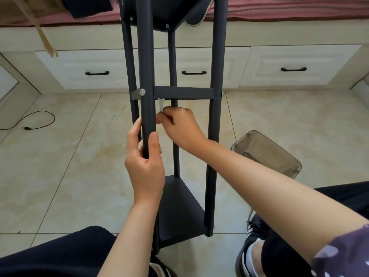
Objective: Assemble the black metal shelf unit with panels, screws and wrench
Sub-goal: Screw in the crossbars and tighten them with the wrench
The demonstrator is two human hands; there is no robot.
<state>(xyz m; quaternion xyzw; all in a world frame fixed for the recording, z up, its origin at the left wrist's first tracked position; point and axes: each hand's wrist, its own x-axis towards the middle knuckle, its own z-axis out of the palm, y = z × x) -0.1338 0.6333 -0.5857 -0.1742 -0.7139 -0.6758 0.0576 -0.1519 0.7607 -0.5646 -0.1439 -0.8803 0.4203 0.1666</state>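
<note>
The black metal shelf unit (214, 120) stands on the floor between my legs, with several upright posts and black panels at the top, middle and bottom. My left hand (144, 156) grips the front-left post (147, 76) below the middle panel (182, 92). A silver screw (142, 92) sits in that post at panel height. My right hand (179, 126) reaches between the posts and pinches a small silver wrench (160, 105) whose head meets the underside of the middle panel next to the post.
A clear plastic container (269, 154) lies on the tiled floor to the right. White drawers with black handles (193, 72) run along the back under a red mattress. A black cable (40, 120) trails on the floor at left. My shoes (253, 244) flank the shelf base.
</note>
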